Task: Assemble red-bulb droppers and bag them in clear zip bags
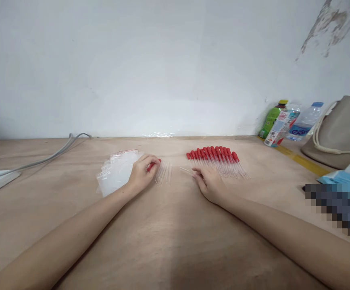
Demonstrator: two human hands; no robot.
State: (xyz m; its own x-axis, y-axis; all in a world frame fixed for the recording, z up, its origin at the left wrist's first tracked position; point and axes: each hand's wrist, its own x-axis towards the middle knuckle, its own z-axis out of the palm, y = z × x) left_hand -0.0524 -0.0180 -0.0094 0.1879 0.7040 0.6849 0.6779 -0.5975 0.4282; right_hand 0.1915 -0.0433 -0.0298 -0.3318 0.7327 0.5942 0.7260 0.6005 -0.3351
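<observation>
My left hand (143, 171) is closed, with a red rubber bulb (150, 166) showing between its fingers. Just right of it, several loose clear dropper tubes (164, 175) lie on the table. Between the fingertips of my right hand (209, 181) is a single clear dropper tube (186, 171), pointing left toward the other hand. Beyond the right hand lies a row of droppers with red bulbs (213, 152), side by side, their tubes toward me. Left of my left hand, clear zip bags (117, 171) rest in a loose pile, partly covered by the hand.
Bottles, including a green one (271, 121) and a clear one (303, 125), stand by the wall at right with a carton (279, 129). A beige bag (341, 129) and a blue packet (344, 179) are nearer. A grey cable (51, 156) crosses the left side.
</observation>
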